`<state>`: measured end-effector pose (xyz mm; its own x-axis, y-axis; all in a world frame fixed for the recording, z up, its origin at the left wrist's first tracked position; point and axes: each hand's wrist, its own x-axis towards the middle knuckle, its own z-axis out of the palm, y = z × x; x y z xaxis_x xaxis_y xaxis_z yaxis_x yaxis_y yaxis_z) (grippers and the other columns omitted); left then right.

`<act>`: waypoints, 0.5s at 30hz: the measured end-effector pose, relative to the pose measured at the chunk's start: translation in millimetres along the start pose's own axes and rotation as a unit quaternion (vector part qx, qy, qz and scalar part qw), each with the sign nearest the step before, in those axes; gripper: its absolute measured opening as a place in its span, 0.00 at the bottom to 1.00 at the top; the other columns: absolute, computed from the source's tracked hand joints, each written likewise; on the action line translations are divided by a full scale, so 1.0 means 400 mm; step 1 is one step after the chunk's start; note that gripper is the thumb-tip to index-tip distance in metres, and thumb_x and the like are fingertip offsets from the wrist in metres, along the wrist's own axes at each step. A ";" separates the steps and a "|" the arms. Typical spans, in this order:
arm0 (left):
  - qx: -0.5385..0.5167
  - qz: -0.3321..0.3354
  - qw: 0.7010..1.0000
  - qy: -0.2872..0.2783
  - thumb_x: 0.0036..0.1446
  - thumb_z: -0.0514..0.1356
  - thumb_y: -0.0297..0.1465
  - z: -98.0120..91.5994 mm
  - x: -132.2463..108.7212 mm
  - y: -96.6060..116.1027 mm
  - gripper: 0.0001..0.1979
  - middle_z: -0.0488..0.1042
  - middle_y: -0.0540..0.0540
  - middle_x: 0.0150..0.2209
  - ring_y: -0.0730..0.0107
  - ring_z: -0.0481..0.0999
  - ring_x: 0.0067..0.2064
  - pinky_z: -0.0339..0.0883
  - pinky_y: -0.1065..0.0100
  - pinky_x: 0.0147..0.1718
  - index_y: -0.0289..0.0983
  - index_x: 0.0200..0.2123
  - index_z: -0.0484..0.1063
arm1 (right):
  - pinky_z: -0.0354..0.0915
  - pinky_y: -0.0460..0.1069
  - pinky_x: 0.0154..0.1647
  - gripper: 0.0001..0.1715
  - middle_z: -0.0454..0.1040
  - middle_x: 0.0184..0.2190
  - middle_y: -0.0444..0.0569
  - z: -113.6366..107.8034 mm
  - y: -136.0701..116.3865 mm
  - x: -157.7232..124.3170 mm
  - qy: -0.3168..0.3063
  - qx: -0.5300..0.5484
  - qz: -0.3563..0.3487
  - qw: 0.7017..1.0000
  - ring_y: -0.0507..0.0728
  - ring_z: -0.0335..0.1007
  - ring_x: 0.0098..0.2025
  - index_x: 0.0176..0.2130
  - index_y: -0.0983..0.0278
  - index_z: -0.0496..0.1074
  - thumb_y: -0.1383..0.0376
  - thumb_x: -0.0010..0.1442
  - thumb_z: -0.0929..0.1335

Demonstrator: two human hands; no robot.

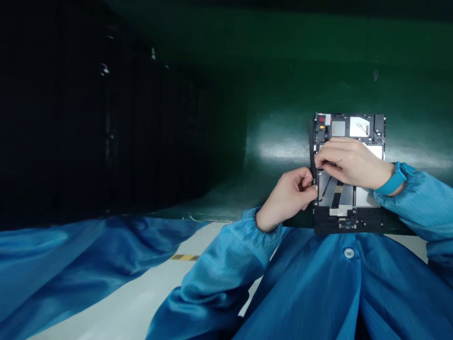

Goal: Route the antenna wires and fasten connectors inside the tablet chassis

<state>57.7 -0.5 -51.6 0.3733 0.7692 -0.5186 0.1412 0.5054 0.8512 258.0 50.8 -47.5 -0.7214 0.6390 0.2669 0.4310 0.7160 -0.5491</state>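
Note:
An opened tablet-like device [343, 182] lies at the table's near edge, its inner parts facing up. Silver panels, a black flat cable [336, 198] with a tan patch and a small circuit board [348, 224] show inside it. My right hand [354, 163] reaches over the device, thumb and forefinger pinched near its left edge on what looks like a thin cable [334, 163]. Curled beside the same edge, my left hand [290, 193] has its thumb against the device's side. Whatever lies between its fingertips is hidden. A blue band circles my right wrist.
The device rests on a dark green table [276, 118]. Deep shadow covers the left side. Blue cloth [106, 255], seemingly another person's garment, is at lower left, above a pale floor [123, 297] with a yellow-and-black strip [186, 257].

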 end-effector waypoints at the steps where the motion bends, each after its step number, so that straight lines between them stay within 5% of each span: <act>1: -0.002 0.000 1.000 0.006 0.47 0.60 0.28 0.000 0.003 0.000 0.14 0.55 0.62 0.18 0.82 0.58 0.16 0.49 0.75 0.17 0.42 0.25 0.52 | 0.66 0.51 0.41 0.12 0.77 0.34 0.50 0.000 0.000 0.000 0.000 0.001 0.001 1.000 0.57 0.70 0.37 0.40 0.63 0.74 0.72 0.68 0.62; 15: 0.079 0.095 0.992 -0.003 0.52 0.61 0.31 -0.038 0.057 0.019 0.14 0.57 0.60 0.19 0.79 0.58 0.20 0.52 0.73 0.22 0.42 0.27 0.55 | 0.64 0.52 0.42 0.09 0.76 0.34 0.49 0.000 0.001 0.010 -0.027 0.015 0.047 0.998 0.57 0.68 0.37 0.40 0.63 0.73 0.72 0.67 0.64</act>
<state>53.2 26.7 -58.2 0.4126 0.8420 -0.3476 0.2103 0.2832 0.9357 255.3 53.5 -46.5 -0.7074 0.6860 0.1702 0.4822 0.6445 -0.5935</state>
